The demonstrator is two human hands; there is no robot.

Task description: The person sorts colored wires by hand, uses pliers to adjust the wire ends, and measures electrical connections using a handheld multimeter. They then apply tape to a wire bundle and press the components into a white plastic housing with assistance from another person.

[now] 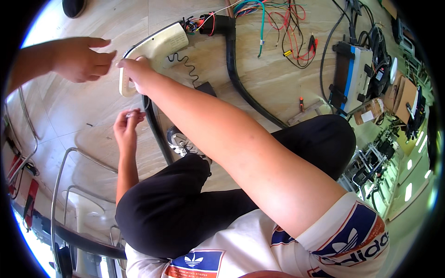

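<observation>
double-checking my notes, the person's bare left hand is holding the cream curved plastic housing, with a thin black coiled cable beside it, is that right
Not quite: the head view shows the person's bare right hand holding the cream curved plastic housing; the left hand is apart from it, pinching a small shiny piece. The thin black coiled cable is beside the housing.

Cream housing [169, 42] (1 edge dark), black tube [231, 55], teal cable [263, 28]

The right fingers [130, 66] grip a cream housing [163, 44].
</observation>
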